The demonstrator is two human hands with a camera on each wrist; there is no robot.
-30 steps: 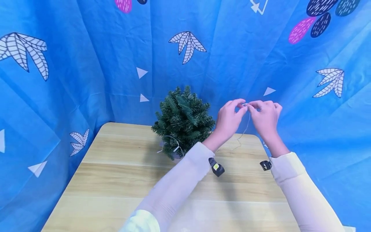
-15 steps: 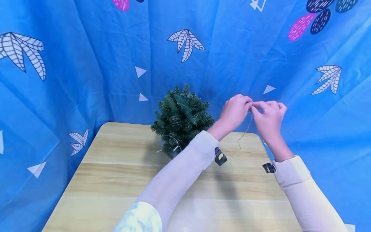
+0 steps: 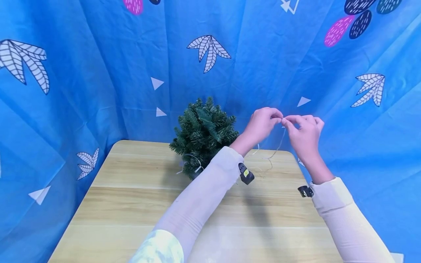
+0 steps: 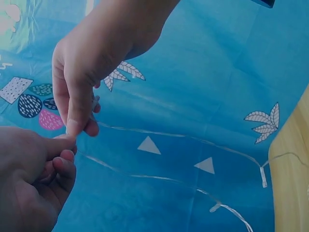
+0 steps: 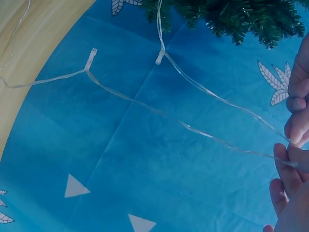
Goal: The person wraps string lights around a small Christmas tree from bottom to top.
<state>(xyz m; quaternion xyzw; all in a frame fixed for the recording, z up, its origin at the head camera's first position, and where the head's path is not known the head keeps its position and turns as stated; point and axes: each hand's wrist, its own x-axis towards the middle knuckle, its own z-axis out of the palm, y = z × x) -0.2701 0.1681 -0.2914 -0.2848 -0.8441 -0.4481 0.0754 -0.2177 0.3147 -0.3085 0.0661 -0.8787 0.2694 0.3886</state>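
Observation:
Between the two hands, in front of the curtain, is a clear string of fairy lights (image 5: 91, 59). My left hand (image 3: 262, 124) pinches the wire between thumb and fingers. My right hand (image 3: 306, 135) pinches it too, the fingertips of both nearly meeting. Two strands run away from the fingers in the left wrist view, each with a small bulb (image 4: 263, 177). The exact spot under the fingertips is hidden. A small green artificial pine tree (image 3: 200, 135) stands left of the hands, with part of the lights (image 3: 193, 156) looped on its lower branches. My left sleeve covers its lower right.
The wooden table (image 3: 131, 204) carries the tree near its back edge. Slack wire trails over the table's back right part. A blue patterned curtain (image 3: 141, 54) hangs close behind and on both sides.
Both hands have shifted slightly right overall, keeping hold of the light string. The left hand's fingers closed over the wire, then drew back a little left. A bulb strand now shows beside the left wrist.

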